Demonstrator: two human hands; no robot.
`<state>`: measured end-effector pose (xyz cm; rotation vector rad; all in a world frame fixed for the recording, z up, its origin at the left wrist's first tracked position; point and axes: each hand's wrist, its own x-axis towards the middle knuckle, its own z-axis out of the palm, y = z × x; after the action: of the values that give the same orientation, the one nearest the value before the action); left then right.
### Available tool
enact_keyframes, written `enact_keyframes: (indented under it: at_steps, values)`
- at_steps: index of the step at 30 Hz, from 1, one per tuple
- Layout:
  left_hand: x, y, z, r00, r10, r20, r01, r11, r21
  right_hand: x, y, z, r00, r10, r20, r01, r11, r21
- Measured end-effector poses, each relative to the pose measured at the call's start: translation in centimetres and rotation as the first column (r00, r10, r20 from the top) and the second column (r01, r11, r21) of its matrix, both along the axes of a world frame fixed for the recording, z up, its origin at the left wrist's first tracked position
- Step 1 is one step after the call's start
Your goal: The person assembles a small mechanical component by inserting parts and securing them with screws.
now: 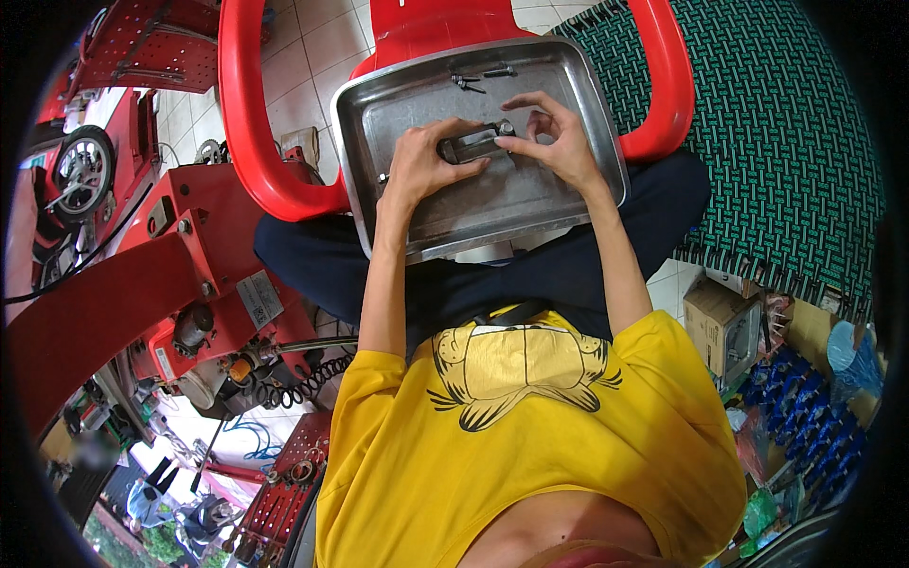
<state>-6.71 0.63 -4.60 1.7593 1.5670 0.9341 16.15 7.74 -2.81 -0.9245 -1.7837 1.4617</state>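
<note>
My left hand (428, 163) is closed round a dark metal mechanical part (472, 145), whose exact kind I cannot make out. It is held just above a shallow metal tray (530, 216). A round, lighter metal piece (507, 127) shows at the part's right end. There, my right hand (559, 142) has its thumb and forefinger spread apart, the thumb tip close to that end; whether it touches is unclear. Several dark bolts (465, 83) lie near the tray's far wall. A small metal piece (383, 178) is by its left wall.
The tray rests on a red plastic chair (445, 19) with curved armrests (668, 85). Left stands a red workshop machine (222, 218) with a coiled black hose (303, 386). Right are a green-and-black patterned stack (767, 123) and a cardboard box (720, 327). A motorcycle wheel (83, 170) is far left.
</note>
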Motion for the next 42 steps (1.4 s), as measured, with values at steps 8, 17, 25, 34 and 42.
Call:
enact_keyframes:
  at_steps: [8, 17, 25, 34, 42]
  values:
    - [-0.1, -0.1, 0.0, 0.999, -0.022, -0.024, 0.022, 0.999, 0.031, 0.1, 0.3, -0.4, 1.000, 0.012, 0.029, -0.014, 0.998, 0.065]
    - [-0.1, 0.0, 0.0, 1.000, -0.013, -0.019, 0.014, 1.000, 0.019, 0.4, 0.6, -0.7, 0.999, 0.010, 0.036, -0.011, 0.999, 0.044]
    - [-0.1, 0.1, 0.0, 1.000, -0.023, -0.020, 0.024, 0.999, 0.032, 0.2, 0.6, -1.0, 1.000, 0.010, -0.027, -0.010, 1.000, -0.020]
    - [0.0, 0.1, 0.1, 1.000, -0.019, -0.016, 0.019, 1.000, 0.010, 0.0, 0.4, -0.4, 0.999, 0.040, -0.028, -0.041, 0.999, -0.027]
    - [0.0, 0.0, -0.1, 1.000, -0.010, -0.024, 0.010, 1.000, 0.015, 0.1, 0.5, -0.5, 0.996, 0.031, -0.086, -0.037, 0.997, -0.068]
